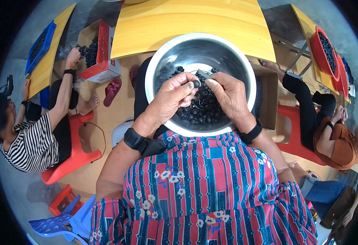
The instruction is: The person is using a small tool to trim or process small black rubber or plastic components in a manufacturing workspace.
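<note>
Over the bowl [207,47], the left grip [171,97] pinched a round black piece [196,83]; the right grip [231,97] clasped a metal tool [203,74] (long axis slanted), pointing toward the far-left rim

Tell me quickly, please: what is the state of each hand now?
Left hand: closed, holding a dark round piece.
Right hand: closed, holding a small metal tool.

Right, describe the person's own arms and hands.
The left hand and right hand wear no gloves. The left wrist has a black band with a boxy piece; the right, a black strap. The loose sleeves have red and blue stripes.
</note>
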Action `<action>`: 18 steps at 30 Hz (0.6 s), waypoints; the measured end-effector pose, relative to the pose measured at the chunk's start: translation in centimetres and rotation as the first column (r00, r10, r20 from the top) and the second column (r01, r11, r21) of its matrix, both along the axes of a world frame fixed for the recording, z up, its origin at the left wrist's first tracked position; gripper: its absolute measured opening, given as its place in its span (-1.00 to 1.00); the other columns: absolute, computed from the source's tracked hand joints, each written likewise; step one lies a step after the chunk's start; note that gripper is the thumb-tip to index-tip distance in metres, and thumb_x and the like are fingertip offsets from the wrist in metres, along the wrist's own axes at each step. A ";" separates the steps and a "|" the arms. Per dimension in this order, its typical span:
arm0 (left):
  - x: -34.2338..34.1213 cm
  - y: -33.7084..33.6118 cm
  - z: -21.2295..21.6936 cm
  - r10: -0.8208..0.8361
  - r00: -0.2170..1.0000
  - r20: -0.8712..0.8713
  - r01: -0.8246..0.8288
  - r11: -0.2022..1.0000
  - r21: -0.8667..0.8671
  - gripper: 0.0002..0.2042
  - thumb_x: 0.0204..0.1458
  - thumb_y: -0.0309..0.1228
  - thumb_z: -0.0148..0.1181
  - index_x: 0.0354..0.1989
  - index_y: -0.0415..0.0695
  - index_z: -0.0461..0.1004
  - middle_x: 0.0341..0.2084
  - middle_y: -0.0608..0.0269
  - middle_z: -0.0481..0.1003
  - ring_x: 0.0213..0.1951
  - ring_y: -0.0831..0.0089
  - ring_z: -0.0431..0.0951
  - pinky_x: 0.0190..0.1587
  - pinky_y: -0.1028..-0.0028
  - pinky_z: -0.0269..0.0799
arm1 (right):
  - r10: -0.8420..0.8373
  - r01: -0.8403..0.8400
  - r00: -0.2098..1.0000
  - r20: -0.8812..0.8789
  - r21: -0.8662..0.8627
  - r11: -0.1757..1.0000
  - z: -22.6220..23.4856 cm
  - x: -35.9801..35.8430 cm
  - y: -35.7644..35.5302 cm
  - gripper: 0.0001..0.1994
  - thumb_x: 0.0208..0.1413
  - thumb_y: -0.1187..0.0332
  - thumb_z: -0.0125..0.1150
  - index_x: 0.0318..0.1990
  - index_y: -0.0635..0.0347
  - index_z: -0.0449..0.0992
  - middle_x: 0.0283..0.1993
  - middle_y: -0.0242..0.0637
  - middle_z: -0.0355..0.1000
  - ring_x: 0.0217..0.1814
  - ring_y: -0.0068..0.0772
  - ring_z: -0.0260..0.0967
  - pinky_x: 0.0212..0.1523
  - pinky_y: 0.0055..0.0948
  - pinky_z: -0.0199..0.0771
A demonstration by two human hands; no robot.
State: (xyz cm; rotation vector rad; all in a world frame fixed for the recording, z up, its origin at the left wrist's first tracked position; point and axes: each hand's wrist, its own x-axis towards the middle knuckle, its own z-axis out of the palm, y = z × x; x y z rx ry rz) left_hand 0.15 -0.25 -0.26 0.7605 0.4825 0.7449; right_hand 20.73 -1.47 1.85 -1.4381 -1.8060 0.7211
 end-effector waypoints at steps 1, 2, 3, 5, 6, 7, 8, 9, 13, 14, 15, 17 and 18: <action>0.0 0.0 0.1 0.038 0.999 -0.012 -0.038 0.999 -0.018 -0.80 0.30 -0.29 0.05 -0.05 -0.13 0.37 -0.40 0.41 0.32 -0.49 0.70 0.16 -0.44 0.69 0.11 | 0.016 -0.017 0.999 -0.043 -0.032 0.999 0.1 0.0 0.0 -0.81 0.15 0.29 0.23 -0.25 0.25 0.57 -0.35 -0.03 0.49 -0.31 0.01 0.47 -0.28 -0.26 0.44; -0.1 0.1 0.2 0.076 0.997 -0.026 -0.077 0.996 -0.036 -0.80 0.30 -0.29 0.05 -0.06 -0.14 0.37 -0.40 0.41 0.32 -0.48 0.70 0.16 -0.44 0.69 0.11 | 0.016 -0.017 0.999 -0.041 -0.032 0.999 0.0 0.1 0.0 -0.81 0.15 0.29 0.23 -0.25 0.25 0.57 -0.35 -0.03 0.49 -0.31 0.01 0.47 -0.28 -0.26 0.44; -0.2 0.1 0.0 0.073 0.997 -0.031 -0.074 0.997 -0.032 -0.81 0.31 -0.30 0.03 -0.04 -0.14 0.37 -0.39 0.41 0.32 -0.48 0.70 0.16 -0.44 0.69 0.11 | 0.041 -0.045 0.990 -0.137 -0.027 0.999 -0.2 0.1 0.1 -0.82 0.14 0.32 0.25 -0.20 0.24 0.57 -0.32 -0.05 0.51 -0.28 -0.04 0.49 -0.25 -0.29 0.45; -0.1 0.1 -0.2 0.065 0.997 -0.043 -0.066 0.998 -0.020 -0.80 0.31 -0.31 0.02 -0.03 -0.14 0.36 -0.39 0.41 0.32 -0.48 0.70 0.16 -0.44 0.69 0.11 | 0.068 -0.074 0.970 -0.233 -0.019 0.997 -0.2 -0.1 0.1 -0.80 0.12 0.36 0.26 -0.14 0.23 0.58 -0.28 -0.06 0.53 -0.26 -0.08 0.51 -0.22 -0.32 0.47; 0.0 0.1 -0.2 0.057 0.997 -0.054 -0.057 0.998 -0.009 -0.80 0.32 -0.31 0.01 -0.01 -0.14 0.35 -0.39 0.41 0.33 -0.47 0.70 0.17 -0.44 0.68 0.11 | 0.104 -0.094 0.966 -0.235 0.051 0.994 -0.2 -0.3 0.0 -0.76 0.10 0.39 0.28 -0.08 0.21 0.57 -0.25 -0.07 0.54 -0.24 -0.11 0.52 -0.19 -0.34 0.47; 0.0 0.1 -0.2 0.059 0.997 -0.053 -0.059 0.998 -0.009 -0.80 0.32 -0.31 0.01 -0.01 -0.14 0.35 -0.39 0.41 0.33 -0.47 0.70 0.17 -0.44 0.68 0.11 | 0.140 -0.114 0.962 -0.236 0.120 0.986 -0.1 -0.4 0.0 -0.70 0.07 0.42 0.29 -0.01 0.19 0.57 -0.22 -0.09 0.55 -0.21 -0.14 0.52 -0.16 -0.36 0.48; 0.0 0.1 -0.3 0.065 0.996 -0.060 -0.066 0.998 -0.020 -0.79 0.32 -0.32 0.00 0.01 -0.14 0.34 -0.39 0.41 0.32 -0.47 0.69 0.17 -0.44 0.68 0.11 | 0.142 -0.116 0.962 -0.235 0.120 0.986 0.2 -0.5 -0.2 -0.70 0.07 0.42 0.29 -0.01 0.19 0.57 -0.22 -0.09 0.55 -0.21 -0.14 0.52 -0.16 -0.36 0.48; 0.1 0.1 -0.3 0.070 0.995 -0.067 -0.072 0.997 -0.031 -0.79 0.32 -0.32 -0.01 0.03 -0.14 0.33 -0.38 0.41 0.32 -0.47 0.69 0.17 -0.44 0.68 0.11 | 0.155 -0.141 0.969 -0.192 0.084 0.986 0.5 -0.4 -0.3 -0.66 0.05 0.42 0.30 0.03 0.17 0.56 -0.21 -0.09 0.55 -0.20 -0.15 0.52 -0.15 -0.37 0.47; 0.0 0.2 -0.2 0.067 0.996 -0.062 -0.070 0.996 -0.050 -0.77 0.32 -0.34 -0.01 0.06 -0.15 0.31 -0.39 0.41 0.32 -0.47 0.69 0.18 -0.45 0.68 0.10 | 0.189 -0.181 0.976 -0.105 0.081 0.980 0.4 -0.6 -0.5 -0.58 0.01 0.44 0.31 0.09 0.04 0.54 -0.27 -0.12 0.52 -0.27 -0.14 0.50 -0.21 -0.36 0.47; 0.1 0.2 -0.2 0.077 0.996 -0.041 -0.079 0.995 -0.067 -0.80 0.32 -0.33 -0.02 0.01 -0.15 0.33 -0.39 0.42 0.31 -0.47 0.71 0.19 -0.46 0.70 0.12 | 0.195 -0.191 0.980 -0.040 0.087 0.978 0.4 -0.6 -0.5 -0.56 0.01 0.44 0.30 0.11 -0.01 0.53 -0.32 -0.15 0.50 -0.31 -0.13 0.49 -0.25 -0.34 0.47; 0.0 0.2 -0.2 0.086 0.996 -0.020 -0.088 0.993 -0.085 -0.82 0.32 -0.33 -0.02 -0.03 -0.15 0.35 -0.39 0.43 0.31 -0.46 0.74 0.20 -0.48 0.72 0.14 | 0.198 -0.193 0.979 -0.041 0.087 0.977 0.3 -0.6 -0.6 -0.56 0.01 0.44 0.30 0.11 -0.01 0.53 -0.32 -0.15 0.50 -0.31 -0.13 0.49 -0.25 -0.34 0.47; 0.0 0.2 -0.4 0.083 0.996 0.009 -0.082 0.992 -0.095 -0.82 0.32 -0.35 -0.02 0.00 -0.14 0.33 -0.40 0.43 0.31 -0.47 0.72 0.20 -0.47 0.70 0.12 | 0.183 -0.198 0.978 0.099 0.165 0.966 0.1 -0.7 -0.8 -0.48 -0.02 0.46 0.29 0.17 -0.12 0.50 -0.44 -0.22 0.41 -0.42 -0.13 0.43 -0.37 -0.28 0.45; -0.1 0.2 -0.5 0.080 0.996 0.040 -0.076 0.992 -0.106 -0.81 0.32 -0.37 -0.03 0.03 -0.14 0.31 -0.40 0.42 0.32 -0.48 0.70 0.19 -0.46 0.68 0.09 | 0.185 -0.200 0.978 0.100 0.164 0.966 0.1 -0.7 -0.8 -0.48 -0.02 0.46 0.29 0.17 -0.12 0.50 -0.44 -0.22 0.41 -0.42 -0.13 0.43 -0.37 -0.28 0.45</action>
